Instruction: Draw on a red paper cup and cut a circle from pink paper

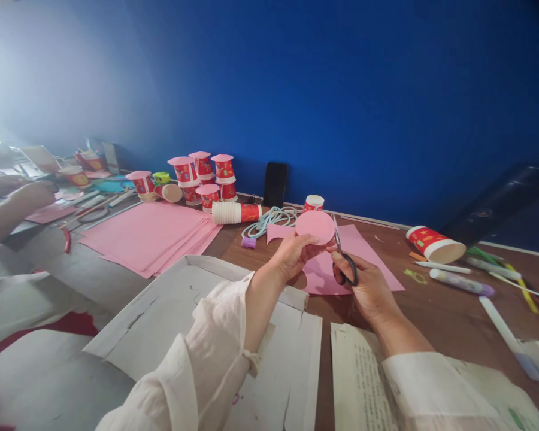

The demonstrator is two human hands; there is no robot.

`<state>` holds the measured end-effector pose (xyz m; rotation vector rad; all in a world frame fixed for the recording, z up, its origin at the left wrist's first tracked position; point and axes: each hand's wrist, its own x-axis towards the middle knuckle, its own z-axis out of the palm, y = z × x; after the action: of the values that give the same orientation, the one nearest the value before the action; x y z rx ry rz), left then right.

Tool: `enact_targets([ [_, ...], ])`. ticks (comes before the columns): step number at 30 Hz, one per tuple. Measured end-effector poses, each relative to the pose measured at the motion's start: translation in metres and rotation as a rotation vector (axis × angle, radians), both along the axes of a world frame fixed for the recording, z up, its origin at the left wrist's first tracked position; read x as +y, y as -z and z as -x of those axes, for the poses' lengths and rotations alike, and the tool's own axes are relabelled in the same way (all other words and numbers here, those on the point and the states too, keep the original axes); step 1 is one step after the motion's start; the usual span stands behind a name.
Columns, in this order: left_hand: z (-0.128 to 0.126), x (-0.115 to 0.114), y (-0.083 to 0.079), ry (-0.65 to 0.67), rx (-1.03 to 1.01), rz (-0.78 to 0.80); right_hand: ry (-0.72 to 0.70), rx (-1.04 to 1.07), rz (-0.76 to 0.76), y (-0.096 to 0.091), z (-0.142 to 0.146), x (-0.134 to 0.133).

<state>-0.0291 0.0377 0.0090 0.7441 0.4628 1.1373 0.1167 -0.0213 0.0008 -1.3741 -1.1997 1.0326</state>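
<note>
My left hand (291,254) pinches the lower edge of a round pink paper disc (315,227), held up over the table. My right hand (368,287) has its fingers through the black handles of a pair of scissors (351,270). The blades point upward along the disc's right edge; whether they touch the paper I cannot tell. Beneath both hands lies a pink paper sheet (354,263) with a curved piece cut out on its left. A red paper cup (313,203) stands just behind the disc.
Left are stacked pink sheets (148,236), red cups topped with pink discs (185,170), and a nested cup stack (236,213). Pale blue cord (272,220) and a phone (275,184) sit behind. A tipped cup (435,244) and glue stick (460,282) lie right. Another person's arm (13,209) is far left.
</note>
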Motion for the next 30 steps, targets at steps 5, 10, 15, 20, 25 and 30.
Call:
enact_targets([
  [5,-0.0004,-0.0003,-0.0005,-0.005,-0.015,0.012,0.026,-0.013,-0.004,-0.0009,0.0016,-0.0007],
  [10,-0.0001,-0.0008,-0.0019,0.0,-0.03,-0.002,0.021,-0.02,-0.004,0.0008,0.0006,0.0003],
  [15,-0.0004,0.0007,0.0011,-0.012,-0.014,-0.015,0.029,-0.01,0.0,0.0014,-0.0002,0.0011],
  [20,-0.0016,0.0023,0.0044,-0.031,0.036,-0.028,0.023,-0.027,-0.01,0.001,-0.0009,0.0011],
  [25,-0.002,0.0024,0.0038,-0.051,0.036,-0.026,0.042,-0.04,-0.016,0.0001,0.0,0.0006],
  [30,-0.0015,0.0012,0.003,-0.069,0.032,-0.012,0.038,-0.031,-0.021,0.0009,0.0003,0.0013],
])
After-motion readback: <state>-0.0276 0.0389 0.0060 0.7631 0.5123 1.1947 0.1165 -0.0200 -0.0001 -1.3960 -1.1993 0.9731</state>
